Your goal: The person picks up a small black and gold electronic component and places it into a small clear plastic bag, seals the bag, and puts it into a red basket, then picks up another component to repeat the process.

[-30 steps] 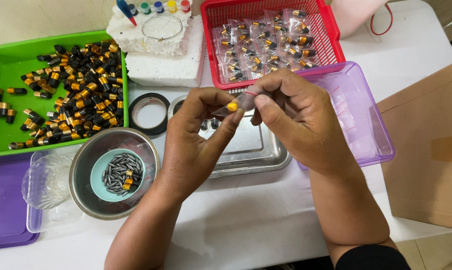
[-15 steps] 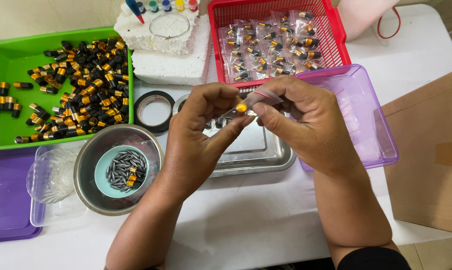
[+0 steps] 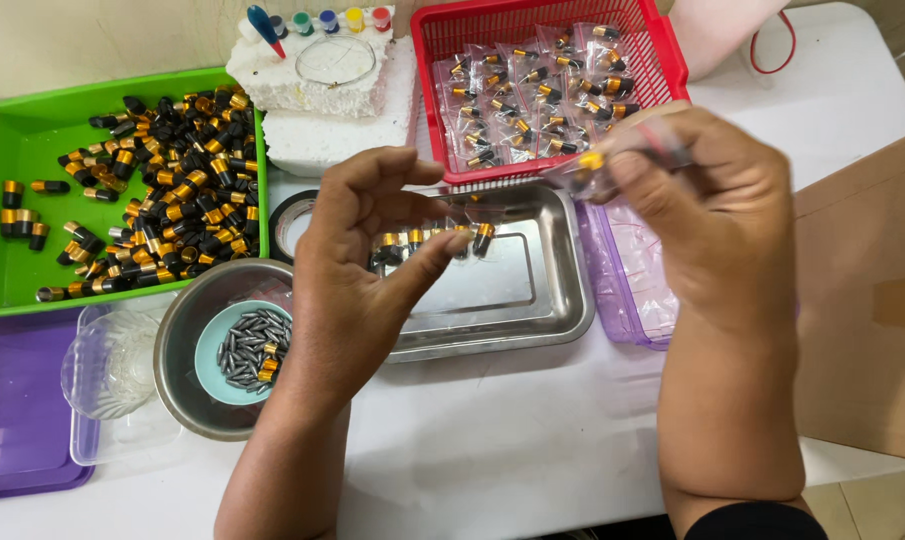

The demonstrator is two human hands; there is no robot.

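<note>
Bagging a small part over the steel tray

Right hand pinches a clear bag; left hand hovers, fingers open, holding nothing.

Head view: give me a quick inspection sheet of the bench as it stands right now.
Surface: white table, mostly covered.
Job's things: small clear bag with a black-and-gold piece; steel tray holding a few pieces.
Clutter: green tray of pieces, red basket of filled bags, steel bowl, foam block, cardboard box.
Grippers: right hand pinches the bag; left hand open, empty.
Cables: red cord.
Surroundings: nothing seen.
</note>
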